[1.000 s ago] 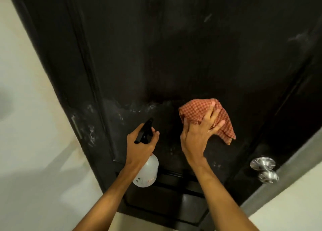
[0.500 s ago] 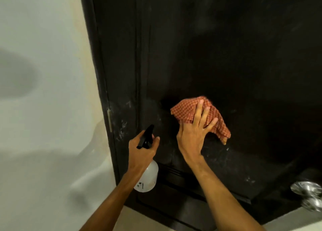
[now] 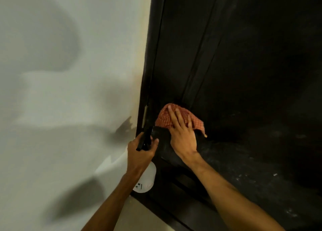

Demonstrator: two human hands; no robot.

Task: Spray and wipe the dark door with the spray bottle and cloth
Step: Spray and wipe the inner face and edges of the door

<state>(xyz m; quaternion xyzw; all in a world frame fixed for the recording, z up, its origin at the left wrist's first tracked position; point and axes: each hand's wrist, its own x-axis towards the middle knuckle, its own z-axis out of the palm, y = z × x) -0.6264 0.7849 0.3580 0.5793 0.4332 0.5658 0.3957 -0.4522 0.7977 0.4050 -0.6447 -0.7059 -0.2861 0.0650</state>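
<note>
Head view: you are in the wiping step. Your right hand (image 3: 183,136) lies flat on the red checked cloth (image 3: 163,118), fingers (image 3: 176,119) straight and spread. It presses the cloth against the dark door (image 3: 252,65) close to the hinge-side edge, where the raised moulding of the panel runs down. That grip is apart and curls round nothing, so pressure alone pins the cloth.

Your left hand (image 3: 141,154) has its grip clamped round the neck of the spray bottle (image 3: 148,180). The black trigger head stands above your knuckles and the white body hangs below your wrist, just beside the door frame and near the cloth. I cannot tell whether a finger rests on the trigger.

The next move, as I judge it, is a firm sweep of the cloth along the lower rail to your right. Keep your palm flat so the loose corner does not drag. The bottle should stay clear of the stroke until more spray is wanted.

The door is matt black. Pale specks and smears are scattered over the rail and lower panel to the right of your hand, so that part looks unfinished. A greyer patch sits between your hands; wet or dusty, I cannot say. The upper panel looks even, though the light is dim. The pale wall (image 3: 69,91) lies to the left.
</note>
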